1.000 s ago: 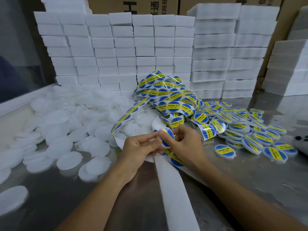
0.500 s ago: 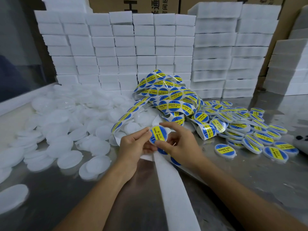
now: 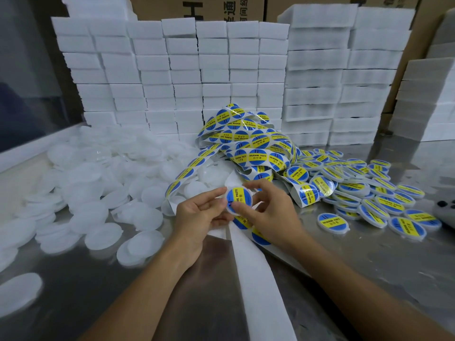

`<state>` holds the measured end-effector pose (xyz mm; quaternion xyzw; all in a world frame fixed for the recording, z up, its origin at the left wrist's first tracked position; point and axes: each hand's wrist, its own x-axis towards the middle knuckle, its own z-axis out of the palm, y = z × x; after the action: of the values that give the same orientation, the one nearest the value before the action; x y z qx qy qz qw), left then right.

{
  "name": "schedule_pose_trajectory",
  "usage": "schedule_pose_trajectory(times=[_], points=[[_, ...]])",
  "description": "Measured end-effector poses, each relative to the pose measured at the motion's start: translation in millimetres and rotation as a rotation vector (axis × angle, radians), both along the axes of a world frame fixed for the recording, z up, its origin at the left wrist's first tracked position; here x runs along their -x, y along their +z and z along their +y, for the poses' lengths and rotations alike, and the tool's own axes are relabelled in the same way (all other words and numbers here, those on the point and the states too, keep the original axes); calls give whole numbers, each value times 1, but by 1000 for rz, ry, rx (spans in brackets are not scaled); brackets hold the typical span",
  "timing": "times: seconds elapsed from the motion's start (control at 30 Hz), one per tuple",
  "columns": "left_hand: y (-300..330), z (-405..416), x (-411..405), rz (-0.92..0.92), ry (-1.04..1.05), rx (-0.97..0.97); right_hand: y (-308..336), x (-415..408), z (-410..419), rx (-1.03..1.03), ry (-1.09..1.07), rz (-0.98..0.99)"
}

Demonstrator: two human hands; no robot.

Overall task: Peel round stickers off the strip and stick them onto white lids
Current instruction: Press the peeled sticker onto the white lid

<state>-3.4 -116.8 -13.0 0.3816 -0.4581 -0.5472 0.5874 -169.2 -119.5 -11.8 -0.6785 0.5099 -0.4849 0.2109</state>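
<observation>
Head view is showing the left hand and right hand gripping a round white plastic lid above the tabletop, pressing on its blue-and-yellow round sticker, which is risking creasing or sitting off-centre if thumbs slip.

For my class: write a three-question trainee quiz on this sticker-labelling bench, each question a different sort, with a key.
1. True or false: the lid held between the left hand and the right hand already carries a blue-and-yellow sticker.
2. The pile of labelled lids lies on which side of the person? A) left B) right C) behind the foam blocks
3. Fill in: the English words on the sticker strip read "SOLDERING ____".

Key: 1 true; 2 B; 3 PASTE. The plain white lids lie on the left, and the bare backing paper trails toward the person.
</observation>
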Motion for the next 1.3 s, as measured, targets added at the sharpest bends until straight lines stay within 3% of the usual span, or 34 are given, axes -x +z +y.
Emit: schedule_pose_trajectory(times=[0.1, 0.3, 0.47, 0.6, 0.77, 1.03, 1.2, 1.3], points=[[-1, -1, 1, 3, -4, 1, 1, -1, 2, -16, -9, 39], [-3, -1, 0, -88, -39, 34, 6, 1, 1, 31, -31, -75], [-2, -2, 2, -54, 25, 18, 14, 5, 4, -10, 100, -78], [-3, -5, 3, -32, 109, -25, 23, 21, 0, -42, 76, -346], [-9, -7, 5, -185, 136, 8, 34, 62, -23, -112, -92, -858], [-15, -7, 7, -478, 135, 136, 28, 95, -47, -207, -138, -976], [-13, -6, 6, -446, 147, 140, 33, 98, -45, -155, -153, -1123], [-11, -6, 6, -354, 170, 108, 37, 94, -40, -124, -171, -1101]])
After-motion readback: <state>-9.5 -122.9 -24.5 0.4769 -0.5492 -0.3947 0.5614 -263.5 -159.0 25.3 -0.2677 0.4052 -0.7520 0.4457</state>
